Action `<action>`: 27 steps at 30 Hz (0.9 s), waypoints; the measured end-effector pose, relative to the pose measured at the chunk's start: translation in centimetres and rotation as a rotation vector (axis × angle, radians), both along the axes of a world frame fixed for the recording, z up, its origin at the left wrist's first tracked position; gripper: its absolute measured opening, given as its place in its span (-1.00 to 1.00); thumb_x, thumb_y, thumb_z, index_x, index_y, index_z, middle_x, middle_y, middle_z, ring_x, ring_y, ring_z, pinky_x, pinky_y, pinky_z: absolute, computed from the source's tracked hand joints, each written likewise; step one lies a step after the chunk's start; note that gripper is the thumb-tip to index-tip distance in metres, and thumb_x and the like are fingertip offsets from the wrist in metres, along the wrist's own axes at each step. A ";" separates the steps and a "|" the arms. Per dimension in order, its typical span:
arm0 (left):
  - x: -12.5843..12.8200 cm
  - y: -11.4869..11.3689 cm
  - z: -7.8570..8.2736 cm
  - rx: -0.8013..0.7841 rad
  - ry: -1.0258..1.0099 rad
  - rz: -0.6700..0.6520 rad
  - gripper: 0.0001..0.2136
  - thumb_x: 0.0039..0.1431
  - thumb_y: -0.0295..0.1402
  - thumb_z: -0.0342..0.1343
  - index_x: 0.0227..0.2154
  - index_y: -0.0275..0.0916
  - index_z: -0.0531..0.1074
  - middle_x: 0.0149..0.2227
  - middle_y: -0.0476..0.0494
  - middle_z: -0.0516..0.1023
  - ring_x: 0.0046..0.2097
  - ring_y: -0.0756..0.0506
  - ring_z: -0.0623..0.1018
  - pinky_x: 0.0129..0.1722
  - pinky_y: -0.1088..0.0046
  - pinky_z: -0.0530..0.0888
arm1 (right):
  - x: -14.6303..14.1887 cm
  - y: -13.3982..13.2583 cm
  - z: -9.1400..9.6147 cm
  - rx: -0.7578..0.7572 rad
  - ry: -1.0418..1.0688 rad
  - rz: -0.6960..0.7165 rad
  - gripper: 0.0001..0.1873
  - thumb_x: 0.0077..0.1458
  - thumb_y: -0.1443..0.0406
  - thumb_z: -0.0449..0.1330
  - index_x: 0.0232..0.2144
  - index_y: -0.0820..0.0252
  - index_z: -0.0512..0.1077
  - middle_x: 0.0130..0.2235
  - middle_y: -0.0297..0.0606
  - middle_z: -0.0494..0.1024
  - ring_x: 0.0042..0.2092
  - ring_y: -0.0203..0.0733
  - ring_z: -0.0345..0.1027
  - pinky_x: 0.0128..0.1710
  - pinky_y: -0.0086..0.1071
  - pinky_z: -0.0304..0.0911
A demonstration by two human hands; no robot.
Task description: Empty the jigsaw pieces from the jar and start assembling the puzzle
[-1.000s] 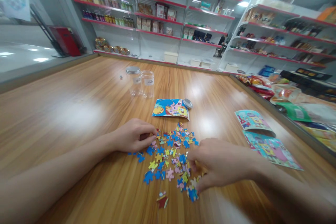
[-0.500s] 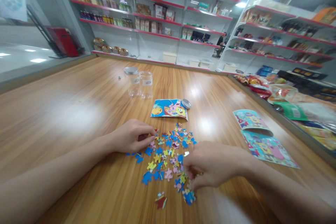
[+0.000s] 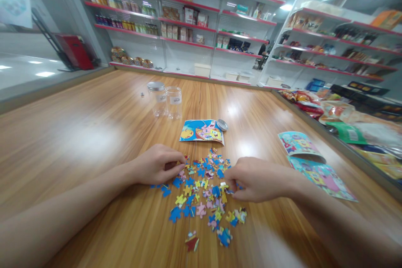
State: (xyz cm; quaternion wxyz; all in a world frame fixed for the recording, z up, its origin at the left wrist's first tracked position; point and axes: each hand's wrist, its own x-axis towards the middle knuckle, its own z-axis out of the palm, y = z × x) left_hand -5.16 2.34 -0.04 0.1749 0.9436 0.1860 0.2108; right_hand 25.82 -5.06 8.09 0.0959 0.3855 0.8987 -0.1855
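Loose jigsaw puzzle pieces (image 3: 201, 209), mostly blue, yellow and pink, lie scattered on the wooden table (image 3: 94, 142) before me. My left hand (image 3: 158, 164) rests at the left edge of the pile, thumb and fingers pinched together beside some pieces; what is between the fingertips is hidden. Above the right side of the pile is my right hand (image 3: 256, 179), its fingers curled down and closed among the pieces, the tips partly out of sight. A cartoon picture sheet (image 3: 201, 130), slightly curled, lies beyond the pile, with a silver lid (image 3: 222, 124) at its right corner.
Two clear jars stand farther back, a lidded jar (image 3: 158, 99) and an open jar (image 3: 173, 102). On the right lie two more cartoon sheets (image 3: 323, 176). Packaged goods (image 3: 345, 121) fill a bin along the right edge, and stocked shelves (image 3: 188, 21) stand behind the table.
My right hand has moved away from me, farther up the pile, uncovering yellow and blue pieces at the lower right. My left hand stays almost in place.
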 end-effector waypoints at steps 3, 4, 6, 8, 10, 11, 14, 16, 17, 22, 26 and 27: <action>0.0 0.0 0.0 -0.004 0.002 -0.006 -0.86 0.33 -0.38 0.06 -0.26 -0.24 0.52 -0.47 -0.05 0.56 -0.47 0.03 0.49 -0.44 0.56 0.35 | -0.3 -0.3 0.3 -0.039 -0.017 0.003 -0.87 0.02 0.22 0.32 -0.40 0.15 0.52 -0.48 -0.41 0.50 -0.45 -0.31 0.27 -0.48 -0.42 -0.05; 0.0 0.0 0.1 -0.009 0.002 -0.010 -0.86 0.33 -0.38 0.05 -0.27 -0.24 0.52 -0.46 -0.05 0.56 -0.47 0.03 0.49 -0.44 0.56 0.35 | -0.5 -0.5 0.5 -0.055 -0.007 0.010 -0.86 0.02 0.20 0.33 -0.38 0.14 0.53 -0.48 -0.41 0.51 -0.44 -0.30 0.29 -0.47 -0.42 -0.03; 0.0 0.0 0.1 -0.016 -0.001 -0.017 -0.85 0.33 -0.38 0.05 -0.27 -0.24 0.52 -0.46 -0.05 0.56 -0.48 0.04 0.49 -0.45 0.56 0.34 | -0.8 -1.0 0.9 -0.076 0.029 0.038 -0.87 0.06 0.21 0.32 -0.33 0.11 0.55 -0.45 -0.41 0.54 -0.41 -0.28 0.34 -0.45 -0.41 0.00; 0.0 0.0 0.2 -0.023 0.002 -0.014 -0.85 0.34 -0.37 0.06 -0.27 -0.24 0.52 -0.46 -0.05 0.56 -0.48 0.04 0.48 -0.45 0.55 0.34 | -1.3 -1.6 1.1 -0.093 0.059 0.078 -0.86 0.08 0.22 0.31 -0.27 0.07 0.55 -0.41 -0.41 0.57 -0.39 -0.27 0.38 -0.44 -0.40 0.01; 0.0 0.0 0.2 -0.031 0.007 -0.009 -0.85 0.34 -0.36 0.06 -0.27 -0.25 0.52 -0.46 -0.06 0.56 -0.48 0.03 0.48 -0.44 0.56 0.35 | -1.7 -2.3 1.0 -0.109 0.070 0.117 -0.81 0.08 0.20 0.33 -0.22 0.06 0.54 -0.35 -0.38 0.60 -0.37 -0.25 0.41 -0.44 -0.39 0.00; 0.0 0.0 0.2 -0.032 0.009 -0.007 -0.85 0.34 -0.36 0.06 -0.27 -0.25 0.52 -0.46 -0.06 0.56 -0.47 0.03 0.49 -0.43 0.56 0.36 | -1.9 -2.6 0.9 -0.120 0.070 0.137 -0.78 0.07 0.19 0.34 -0.20 0.07 0.54 -0.33 -0.36 0.61 -0.36 -0.24 0.43 -0.45 -0.38 0.00; 0.0 0.0 0.1 -0.033 0.013 -0.001 -0.84 0.34 -0.35 0.05 -0.28 -0.26 0.52 -0.46 -0.07 0.56 -0.47 0.03 0.50 -0.42 0.58 0.37 | -2.5 -3.2 0.4 -0.141 0.056 0.180 -0.73 0.04 0.19 0.34 -0.17 0.09 0.54 -0.31 -0.34 0.63 -0.35 -0.22 0.44 -0.46 -0.39 0.00; 0.0 0.0 0.1 -0.033 0.015 0.006 -0.83 0.34 -0.35 0.05 -0.30 -0.26 0.52 -0.47 -0.07 0.56 -0.47 0.03 0.50 -0.42 0.58 0.38 | -2.7 -3.3 0.0 -0.131 0.040 0.192 -0.73 0.02 0.21 0.33 -0.18 0.12 0.55 -0.33 -0.34 0.63 -0.37 -0.23 0.42 -0.47 -0.40 0.00; 0.0 0.0 0.1 -0.034 0.016 0.007 -0.82 0.34 -0.35 0.05 -0.30 -0.26 0.52 -0.47 -0.07 0.56 -0.47 0.03 0.50 -0.42 0.58 0.38 | -2.8 -3.4 -0.1 -0.125 0.038 0.195 -0.73 0.01 0.22 0.33 -0.19 0.13 0.55 -0.33 -0.33 0.63 -0.38 -0.23 0.41 -0.46 -0.40 0.01; 0.1 -0.2 0.4 -0.034 0.008 0.000 -0.82 0.34 -0.35 0.05 -0.30 -0.26 0.53 -0.47 -0.08 0.56 -0.46 0.03 0.51 -0.41 0.59 0.39 | -3.1 -3.4 -0.3 -0.119 0.044 0.205 -0.76 0.02 0.26 0.28 -0.20 0.14 0.56 -0.33 -0.32 0.63 -0.40 -0.25 0.38 -0.45 -0.40 0.04; 0.1 -0.3 0.7 -0.032 0.003 -0.005 -0.82 0.34 -0.35 0.04 -0.30 -0.26 0.53 -0.46 -0.08 0.56 -0.46 0.03 0.50 -0.42 0.59 0.38 | -3.2 -3.6 0.2 -0.094 0.015 0.209 -0.77 0.02 0.28 0.29 -0.21 0.17 0.56 -0.34 -0.28 0.63 -0.40 -0.23 0.39 -0.45 -0.39 0.03; 0.1 -0.3 0.7 -0.032 0.006 -0.005 -0.82 0.34 -0.35 0.04 -0.30 -0.26 0.53 -0.47 -0.08 0.56 -0.47 0.03 0.50 -0.43 0.59 0.38 | -3.2 -3.5 0.3 -0.100 0.010 0.204 -0.77 0.03 0.28 0.29 -0.21 0.17 0.56 -0.34 -0.28 0.63 -0.39 -0.23 0.39 -0.45 -0.39 0.02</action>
